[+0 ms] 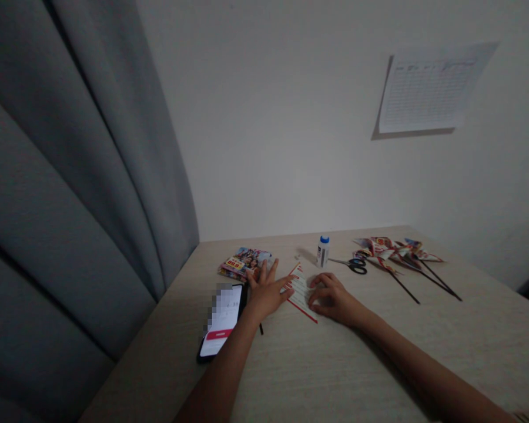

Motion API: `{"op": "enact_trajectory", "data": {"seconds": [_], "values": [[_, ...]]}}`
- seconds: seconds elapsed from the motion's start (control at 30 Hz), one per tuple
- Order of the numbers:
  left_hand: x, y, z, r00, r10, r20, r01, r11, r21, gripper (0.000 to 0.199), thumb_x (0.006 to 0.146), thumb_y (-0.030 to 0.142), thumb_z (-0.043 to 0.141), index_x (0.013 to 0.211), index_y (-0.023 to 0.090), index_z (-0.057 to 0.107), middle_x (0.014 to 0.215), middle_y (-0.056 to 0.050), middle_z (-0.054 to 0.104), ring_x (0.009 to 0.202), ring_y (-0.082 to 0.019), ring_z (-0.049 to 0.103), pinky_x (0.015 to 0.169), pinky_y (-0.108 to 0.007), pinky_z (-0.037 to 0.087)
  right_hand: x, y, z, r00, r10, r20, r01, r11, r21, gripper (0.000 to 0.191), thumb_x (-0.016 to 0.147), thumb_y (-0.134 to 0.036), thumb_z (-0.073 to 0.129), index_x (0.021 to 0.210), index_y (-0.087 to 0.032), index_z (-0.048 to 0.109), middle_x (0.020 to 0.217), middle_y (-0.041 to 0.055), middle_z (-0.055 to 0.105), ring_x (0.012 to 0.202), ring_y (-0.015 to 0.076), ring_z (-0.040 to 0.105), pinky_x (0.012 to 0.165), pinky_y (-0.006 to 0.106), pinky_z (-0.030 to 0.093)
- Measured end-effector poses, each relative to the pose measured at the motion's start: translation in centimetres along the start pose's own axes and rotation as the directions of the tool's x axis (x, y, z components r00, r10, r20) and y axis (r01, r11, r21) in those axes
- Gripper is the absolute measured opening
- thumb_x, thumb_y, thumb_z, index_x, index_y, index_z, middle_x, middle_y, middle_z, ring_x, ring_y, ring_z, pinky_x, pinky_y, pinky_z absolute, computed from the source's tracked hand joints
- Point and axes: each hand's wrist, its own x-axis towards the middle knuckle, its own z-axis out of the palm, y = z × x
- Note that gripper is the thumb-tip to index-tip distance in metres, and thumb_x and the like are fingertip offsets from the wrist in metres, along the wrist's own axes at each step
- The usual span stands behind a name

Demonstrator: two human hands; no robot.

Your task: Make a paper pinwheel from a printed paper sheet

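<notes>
A folded triangle of printed paper [300, 289] with red edges lies on the table between my hands. My left hand [268, 295] is open, its fingers spread wide, with the thumb resting on the paper's left side and the other fingers reaching toward a stack of colourful printed sheets [238, 262]. At the paper's right edge, my right hand [335, 299] has bent fingers, the thumb and index tips apart. Whether its fingertips press on the paper is hard to make out. Part of a thin black stick [261, 330] shows beneath my left wrist.
A lit phone [223, 323] lies left of my left forearm. Beyond my hands stand a white glue bottle [322, 252] with a blue cap and black-handled scissors [357, 266]. Several paper pinwheels [385, 252] on black sticks lie at right. A curtain [158, 176] hangs along the left.
</notes>
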Motion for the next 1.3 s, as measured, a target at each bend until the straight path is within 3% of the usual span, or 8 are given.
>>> {"op": "enact_trajectory", "data": {"seconds": [0.27,0.47,0.63,0.73,0.87,1.2,1.3], "values": [[0.1,-0.2,0.3,1.000,0.002,-0.006,-0.002,1.000,0.007,0.047,0.092,0.065,0.043,0.138,0.061,0.042,0.167,0.009,0.007,0.151,-0.041,-0.005,0.105,-0.081,-0.005,-0.4,0.8,-0.7,0.993,-0.042,0.112,0.040,0.999,0.016,0.038,0.071,-0.040,0.083,0.106,-0.031,0.074,0.127,0.0076,0.056,0.126,0.0297,0.045,0.108,0.047,0.036],[0.0,-0.2,0.3,1.000,0.005,-0.011,-0.005,1.000,-0.001,0.047,0.092,0.066,0.042,0.139,0.061,0.042,0.167,0.008,0.005,0.151,-0.042,-0.006,0.104,-0.080,-0.008,-0.9,0.5,-0.8,0.993,-0.049,0.105,0.046,0.998,0.030,0.048,0.066,-0.043,0.085,0.110,-0.029,0.072,0.130,0.0084,0.055,0.128,0.0305,0.044,0.109,0.047,0.035],[0.0,-0.1,0.2,1.000,0.001,-0.015,-0.002,1.000,-0.004,0.046,0.092,0.065,0.044,0.138,0.061,0.042,0.167,0.008,0.006,0.151,-0.042,-0.005,0.104,-0.080,-0.010,-1.0,0.4,-1.1,0.997,-0.049,0.053,0.043,0.992,0.117,0.039,0.078,-0.050,0.076,0.109,-0.027,0.073,0.124,0.0091,0.058,0.126,0.0277,0.046,0.111,0.046,0.036],[0.0,0.0,0.2,1.000,-0.002,-0.008,0.002,1.000,0.001,0.046,0.092,0.064,0.044,0.139,0.060,0.043,0.167,0.009,0.007,0.151,-0.042,-0.005,0.104,-0.080,-0.009,-1.1,0.7,-1.0,0.999,-0.045,0.028,0.040,0.986,0.161,0.027,0.088,-0.048,0.065,0.097,-0.027,0.078,0.122,0.0102,0.059,0.126,0.0279,0.046,0.111,0.047,0.036],[0.0,-0.1,0.3,1.000,0.001,-0.016,-0.001,1.000,0.010,0.047,0.093,0.064,0.042,0.139,0.061,0.041,0.167,0.010,0.008,0.151,-0.042,-0.005,0.104,-0.080,-0.009,-1.1,0.9,-0.7,0.998,-0.048,0.050,0.040,0.988,0.152,0.024,0.086,-0.049,0.068,0.085,-0.029,0.081,0.124,0.0096,0.060,0.129,0.0299,0.043,0.111,0.049,0.036],[0.1,-0.3,0.5,1.000,0.007,-0.020,-0.006,1.000,0.022,0.047,0.093,0.064,0.041,0.140,0.059,0.042,0.167,0.007,0.007,0.151,-0.042,-0.004,0.104,-0.081,-0.006,-0.3,0.9,0.2,0.997,0.066,-0.036,-0.066,0.998,-0.012,0.022,0.091,-0.045,0.062,0.096,-0.032,0.080,0.125,0.0086,0.061,0.125,0.0283,0.046,0.108,0.050,0.038],[0.0,-0.2,0.5,1.000,0.006,-0.023,-0.006,1.000,0.020,0.047,0.092,0.064,0.043,0.140,0.059,0.042,0.167,0.007,0.009,0.151,-0.041,-0.004,0.103,-0.081,-0.006,-0.2,1.1,0.3,0.996,0.070,-0.055,-0.070,0.998,0.005,0.022,0.091,-0.045,0.062,0.094,-0.032,0.080,0.124,0.0079,0.063,0.126,0.0284,0.045,0.109,0.050,0.037]]}}
